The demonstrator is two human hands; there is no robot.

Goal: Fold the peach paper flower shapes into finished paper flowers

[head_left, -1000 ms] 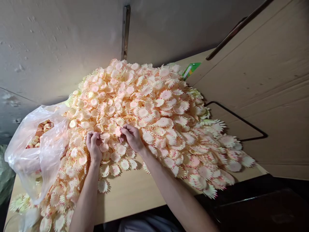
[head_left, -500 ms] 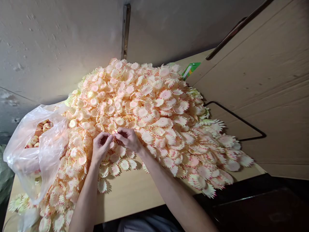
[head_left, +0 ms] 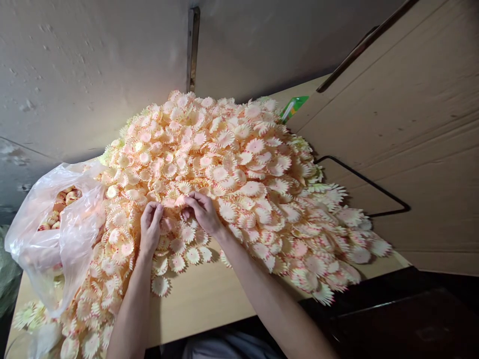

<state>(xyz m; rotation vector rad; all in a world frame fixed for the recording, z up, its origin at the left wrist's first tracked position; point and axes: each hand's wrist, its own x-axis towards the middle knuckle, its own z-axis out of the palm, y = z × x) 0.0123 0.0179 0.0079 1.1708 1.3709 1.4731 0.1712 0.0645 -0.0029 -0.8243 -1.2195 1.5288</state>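
A large heap of pale, fringed artificial flower petals [head_left: 220,173] with pink tips covers much of the table. My left hand [head_left: 150,227] is over the front of the heap, thumb and fingers pinched; what is between them is too small to make out. To its right, my right hand [head_left: 203,213] pinches a pale pink flower petal piece [head_left: 179,201] between thumb and forefinger. A short gap separates the two hands. Several loose petal pieces [head_left: 177,263] lie just below them on the wood.
A thin white plastic bag [head_left: 80,224] with cream and red pieces inside stands at the left. The light wooden tabletop [head_left: 198,304] shows along the front. A cardboard sheet [head_left: 404,149] leans at the right, beside a green packet [head_left: 294,107]. Behind rises a grey wall [head_left: 112,60].
My hands have moved apart from fingertips nearly touching. The right hand rose slightly to the right; the left shifted a little left.
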